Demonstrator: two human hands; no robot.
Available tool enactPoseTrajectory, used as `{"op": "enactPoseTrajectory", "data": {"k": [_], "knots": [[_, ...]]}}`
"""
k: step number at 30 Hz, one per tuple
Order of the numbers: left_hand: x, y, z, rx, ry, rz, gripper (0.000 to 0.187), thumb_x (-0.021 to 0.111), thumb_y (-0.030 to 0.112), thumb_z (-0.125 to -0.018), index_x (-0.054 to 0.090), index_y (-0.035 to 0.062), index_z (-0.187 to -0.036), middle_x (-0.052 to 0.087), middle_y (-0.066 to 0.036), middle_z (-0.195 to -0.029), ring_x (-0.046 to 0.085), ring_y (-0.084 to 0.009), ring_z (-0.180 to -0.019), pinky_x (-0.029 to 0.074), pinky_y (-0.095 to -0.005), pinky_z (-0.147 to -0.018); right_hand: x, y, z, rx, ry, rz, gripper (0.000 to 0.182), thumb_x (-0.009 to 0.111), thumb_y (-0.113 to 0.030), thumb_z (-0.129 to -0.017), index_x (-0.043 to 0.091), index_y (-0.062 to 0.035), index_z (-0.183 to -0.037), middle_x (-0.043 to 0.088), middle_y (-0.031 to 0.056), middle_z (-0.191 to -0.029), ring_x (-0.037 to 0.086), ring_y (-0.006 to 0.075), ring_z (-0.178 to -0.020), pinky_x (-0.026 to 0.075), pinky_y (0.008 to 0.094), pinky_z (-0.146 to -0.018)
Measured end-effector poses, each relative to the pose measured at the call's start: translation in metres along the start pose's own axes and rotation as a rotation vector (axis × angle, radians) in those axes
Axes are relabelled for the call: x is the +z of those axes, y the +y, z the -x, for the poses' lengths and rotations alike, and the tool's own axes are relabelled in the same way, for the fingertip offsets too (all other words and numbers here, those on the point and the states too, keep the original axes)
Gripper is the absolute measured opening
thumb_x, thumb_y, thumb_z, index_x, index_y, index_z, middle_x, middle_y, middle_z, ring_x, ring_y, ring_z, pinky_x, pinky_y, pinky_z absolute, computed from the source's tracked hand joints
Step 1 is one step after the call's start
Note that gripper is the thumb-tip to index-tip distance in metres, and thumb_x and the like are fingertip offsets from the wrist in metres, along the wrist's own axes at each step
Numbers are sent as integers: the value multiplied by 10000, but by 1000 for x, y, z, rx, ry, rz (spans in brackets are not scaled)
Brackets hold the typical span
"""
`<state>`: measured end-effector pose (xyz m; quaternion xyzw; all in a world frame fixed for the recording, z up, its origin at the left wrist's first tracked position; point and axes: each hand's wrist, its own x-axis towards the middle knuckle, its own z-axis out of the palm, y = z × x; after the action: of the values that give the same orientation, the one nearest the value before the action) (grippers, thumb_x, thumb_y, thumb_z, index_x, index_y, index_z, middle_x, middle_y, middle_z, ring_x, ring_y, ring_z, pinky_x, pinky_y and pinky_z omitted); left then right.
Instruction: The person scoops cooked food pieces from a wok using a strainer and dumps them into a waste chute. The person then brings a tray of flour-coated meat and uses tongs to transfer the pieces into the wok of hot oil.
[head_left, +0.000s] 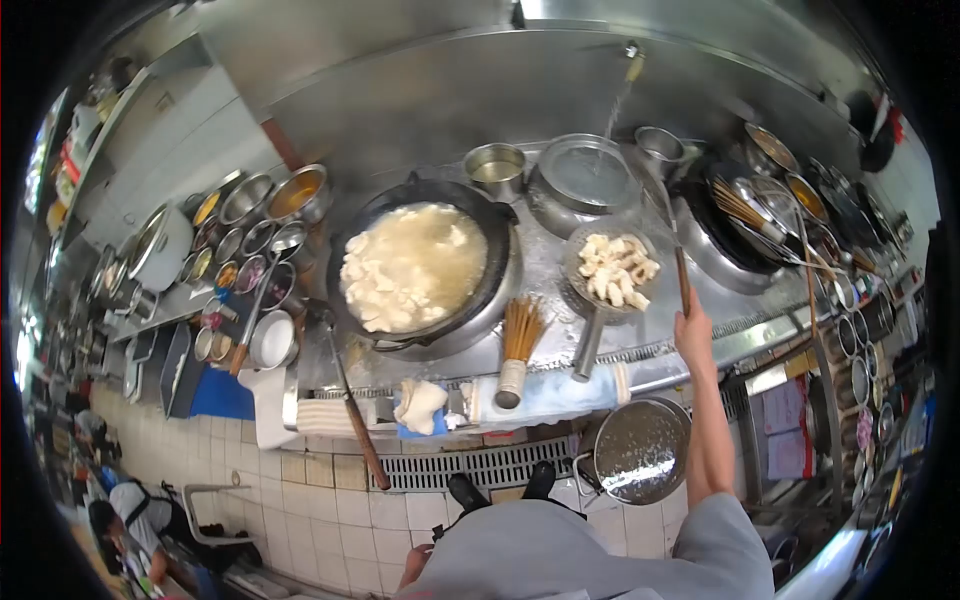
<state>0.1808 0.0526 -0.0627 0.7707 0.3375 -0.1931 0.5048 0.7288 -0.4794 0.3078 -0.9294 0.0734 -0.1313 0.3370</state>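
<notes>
My right hand (pixel 692 332) is wrapped round the wooden handle of a long metal cooking tool (pixel 682 270). Its shaft slants up toward the back of the stove, and the shape of its head is hard to make out. Just left of that hand, a strainer (pixel 587 345) heaped with pale, battered-looking pieces (pixel 615 270) rests on the steel counter. My left hand (pixel 416 562) hangs low beside my body, its fingers mostly hidden. A large black wok (pixel 497 240) holds more pale pieces in cloudy, foaming liquid (pixel 435 255).
Between wok and strainer lies a bamboo brush (pixel 520 345). A wooden-handled ladle (pixel 355 410) overhangs the front edge. Water runs from a faucet (pixel 634 65) onto a covered pot (pixel 590 175). A large pan (pixel 643 450) sits low by my feet. Another person (pixel 150 520) is at lower left.
</notes>
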Motion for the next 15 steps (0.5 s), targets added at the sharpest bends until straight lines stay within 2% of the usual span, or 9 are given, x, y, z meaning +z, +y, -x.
{"op": "enactPoseTrajectory", "data": {"k": [2, 5, 7, 9, 11, 12, 14, 15], "knots": [[-1, 3, 11, -56, 29, -58, 319, 650, 244, -788, 674, 122, -1082, 680, -165, -982, 652, -318, -914, 508, -379, -788, -9, -28, 16, -5, -20, -119, 573, 544, -31, -852, 357, -18, -1393, 643, 213, -1026, 630, 252, -851, 473, 349, -749], [-2, 12, 30, -165, -6, -141, 317, 649, 249, -789, 677, 131, -1082, 678, -155, -1005, 646, -318, -938, 505, -378, -808, 34, -63, 36, -128, -70, -536, 555, 560, -62, -877, 357, -3, -1391, 641, 192, -1068, 621, 215, -863, 473, 322, -749], [-7, 11, 28, -187, -37, -166, 321, 648, 250, -789, 676, 125, -1084, 678, -155, -1007, 644, -320, -943, 505, -380, -812, 34, -129, 45, 13, -328, -498, 522, 564, -64, -870, 399, -19, -1363, 631, 223, -1103, 631, 284, -986, 479, 353, -810], [-10, 0, 25, -159, -56, -158, 329, 647, 252, -788, 674, 114, -1086, 678, -161, -998, 645, -323, -939, 506, -382, -808, 86, -140, 34, -256, -253, -481, 513, 568, -92, -871, 410, 6, -1349, 626, 229, -1109, 624, 299, -1006, 477, 361, -852], [-18, 11, 28, -55, -58, -242, 350, 645, 261, -788, 667, 94, -1094, 681, -173, -965, 649, -329, -919, 508, -392, -792, 115, -162, 20, -247, -337, -340, 483, 562, -127, -873, 436, -14, -1325, 635, 226, -1086, 615, 313, -1026, 460, 381, -902], [-24, 36, 38, -5, -58, -283, 360, 644, 266, -788, 664, 84, -1098, 682, -179, -948, 651, -332, -909, 509, -397, -784, 149, -152, 11, -340, -245, -344, 454, 557, -138, -877, 454, -36, -1308, 643, 211, -1018, 628, 306, -938, 481, 388, -826], [-30, 102, 64, -89, -27, -198, 358, 633, 255, -796, 661, 61, -1095, 684, -191, -910, 661, -318, -871, 510, -387, -756, 218, -129, -9, -527, -55, -343, 398, 547, -159, -887, 490, -80, -1273, 660, 182, -882, 654, 293, -761, 522, 401, -674], [-31, 118, 69, -130, -19, -157, 356, 627, 249, -800, 660, 50, -1094, 685, -197, -891, 666, -311, -852, 511, -383, -741, 202, -146, -3, -318, -289, -445, 366, 543, -162, -893, 500, -90, -1249, 638, 164, -831, 620, 263, -667, 491, 380, -581]]}}
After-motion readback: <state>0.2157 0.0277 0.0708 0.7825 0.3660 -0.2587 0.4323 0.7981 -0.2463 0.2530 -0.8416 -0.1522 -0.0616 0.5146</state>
